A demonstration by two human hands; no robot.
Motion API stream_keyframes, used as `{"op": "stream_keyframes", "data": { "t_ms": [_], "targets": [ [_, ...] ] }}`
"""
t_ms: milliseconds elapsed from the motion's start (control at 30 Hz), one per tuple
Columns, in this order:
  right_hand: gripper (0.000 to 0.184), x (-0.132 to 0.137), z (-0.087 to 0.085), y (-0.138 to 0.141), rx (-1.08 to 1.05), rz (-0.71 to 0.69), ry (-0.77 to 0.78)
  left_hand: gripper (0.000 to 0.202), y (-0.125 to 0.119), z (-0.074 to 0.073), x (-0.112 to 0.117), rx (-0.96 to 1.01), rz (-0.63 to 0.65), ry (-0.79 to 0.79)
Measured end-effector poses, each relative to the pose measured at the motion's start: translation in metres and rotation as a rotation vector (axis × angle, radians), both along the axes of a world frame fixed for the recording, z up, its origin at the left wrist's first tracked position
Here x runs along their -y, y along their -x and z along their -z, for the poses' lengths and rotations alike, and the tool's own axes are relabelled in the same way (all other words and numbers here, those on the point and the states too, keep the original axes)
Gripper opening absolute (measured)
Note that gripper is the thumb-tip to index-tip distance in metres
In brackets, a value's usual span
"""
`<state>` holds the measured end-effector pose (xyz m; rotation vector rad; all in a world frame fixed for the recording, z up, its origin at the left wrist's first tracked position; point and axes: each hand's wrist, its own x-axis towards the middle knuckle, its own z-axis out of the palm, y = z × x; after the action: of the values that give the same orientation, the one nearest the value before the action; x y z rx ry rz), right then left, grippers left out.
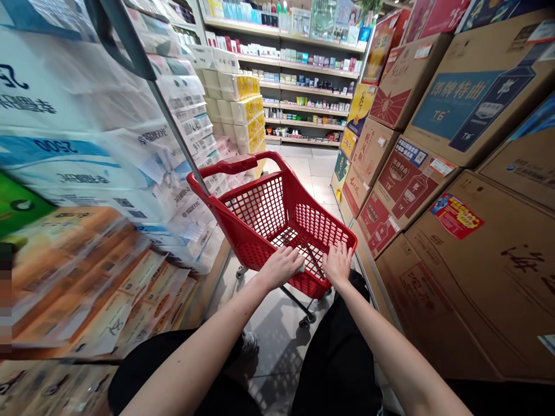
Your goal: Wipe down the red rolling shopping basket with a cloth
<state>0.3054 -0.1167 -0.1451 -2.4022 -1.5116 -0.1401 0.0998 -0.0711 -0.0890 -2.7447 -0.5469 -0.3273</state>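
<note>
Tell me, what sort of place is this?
Most likely a supermarket or similar shop: there's a red shopping cart, shelves lined with small packaged goods, and stacked cardboard boxes beside the aisle.

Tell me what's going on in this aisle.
A person has both hands on a red shopping cart: the left hand and the right hand rest at the basket's near end. A grey pole rises at the cart's far left corner. Wrapped packs are stacked on the left, cardboard boxes on the right, and stocked shelves stand ahead.
</note>
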Motion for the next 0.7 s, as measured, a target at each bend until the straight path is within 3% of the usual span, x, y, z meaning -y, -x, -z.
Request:
{"op": "stream_keyframes", "data": {
  "t_ms": [100, 300, 567, 700],
  "targets": [
    [0.035, -0.005, -0.005, 0.0, -0.074, -0.064, 0.064, 0.008, -0.006, 0.0, -0.006, 0.006, -0.032, 0.0],
    [0.041, -0.023, -0.017, 0.01, -0.084, -0.097, 0.194, 0.008, -0.006, 0.0, -0.018, 0.026, -0.095, -0.005],
    [0.036, -0.034, -0.013, 0.014, -0.077, -0.091, 0.239, 0.012, -0.009, 0.006, -0.018, 0.047, -0.166, -0.063],
    [0.036, -0.036, -0.012, 0.011, -0.061, -0.082, 0.252, 0.014, -0.02, 0.009, -0.013, 0.037, -0.125, -0.056]
  ]
}}
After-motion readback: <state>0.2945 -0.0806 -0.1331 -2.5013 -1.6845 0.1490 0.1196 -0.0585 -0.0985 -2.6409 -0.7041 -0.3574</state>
